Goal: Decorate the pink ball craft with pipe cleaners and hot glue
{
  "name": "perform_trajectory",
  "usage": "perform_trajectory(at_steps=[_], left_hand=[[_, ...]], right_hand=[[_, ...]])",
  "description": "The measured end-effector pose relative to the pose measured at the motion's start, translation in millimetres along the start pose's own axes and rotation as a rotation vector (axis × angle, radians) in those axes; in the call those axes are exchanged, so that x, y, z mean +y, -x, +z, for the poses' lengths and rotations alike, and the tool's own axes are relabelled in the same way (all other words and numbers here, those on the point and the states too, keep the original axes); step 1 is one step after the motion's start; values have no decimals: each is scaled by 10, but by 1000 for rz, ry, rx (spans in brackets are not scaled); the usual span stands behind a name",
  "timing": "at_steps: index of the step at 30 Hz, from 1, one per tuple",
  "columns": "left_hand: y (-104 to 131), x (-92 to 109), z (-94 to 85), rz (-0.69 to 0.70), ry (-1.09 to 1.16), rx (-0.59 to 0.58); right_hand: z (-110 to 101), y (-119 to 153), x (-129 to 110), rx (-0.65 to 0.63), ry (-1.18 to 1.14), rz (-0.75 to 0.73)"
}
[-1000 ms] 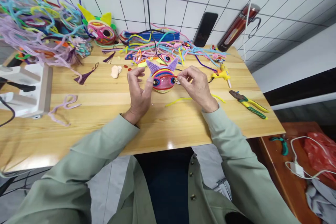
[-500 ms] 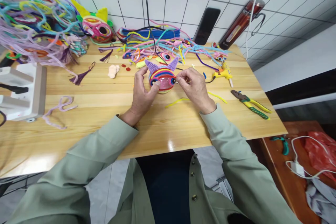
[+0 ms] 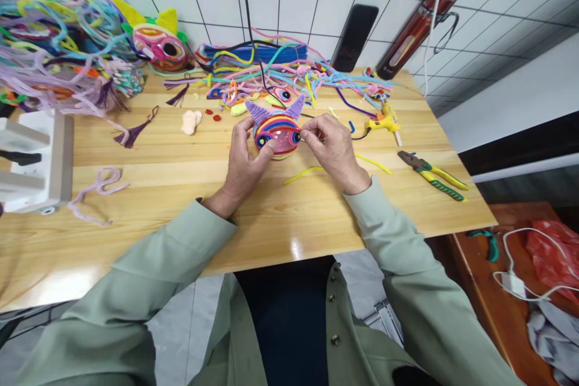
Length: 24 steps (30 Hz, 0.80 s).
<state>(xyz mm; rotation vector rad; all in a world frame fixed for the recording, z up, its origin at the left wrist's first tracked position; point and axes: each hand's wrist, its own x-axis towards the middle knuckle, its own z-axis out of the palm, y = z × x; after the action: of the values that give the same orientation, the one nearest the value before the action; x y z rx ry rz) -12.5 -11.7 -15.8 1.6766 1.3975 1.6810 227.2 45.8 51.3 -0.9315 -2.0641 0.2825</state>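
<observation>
A round striped pipe-cleaner head [image 3: 281, 140] with purple pointed ears, a pink middle and two dark-centred eyes is held above the wooden table [image 3: 289, 223]. My left hand [image 3: 246, 160] grips its left side, the thumb across the front near the left eye. At the right eye, my right hand [image 3: 332, 148] has thumb and forefinger pinched together; what lies between these fingertips is too small to tell. A yellow pipe cleaner [image 3: 373, 164] lies on the table, passing beneath my right hand.
Behind are a heap of pipe cleaners [image 3: 275, 75], a phone [image 3: 355, 39] and a red flask [image 3: 418, 33]. At right lie a yellow glue gun [image 3: 385, 122] and pliers [image 3: 432, 175]. A finished-looking head [image 3: 160, 48] and a power strip [image 3: 58, 163] stand left.
The view has shifted slightly. The left eye of the striped head shows more clearly beside my left thumb. Both hands keep nearly the same hold.
</observation>
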Motion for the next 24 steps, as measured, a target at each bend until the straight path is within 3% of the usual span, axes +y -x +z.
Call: perform_trajectory(at_steps=[24], left_hand=[[0,25,-1,-28,-4,10]], right_hand=[[-9,-10,-19,-15,33,-15]])
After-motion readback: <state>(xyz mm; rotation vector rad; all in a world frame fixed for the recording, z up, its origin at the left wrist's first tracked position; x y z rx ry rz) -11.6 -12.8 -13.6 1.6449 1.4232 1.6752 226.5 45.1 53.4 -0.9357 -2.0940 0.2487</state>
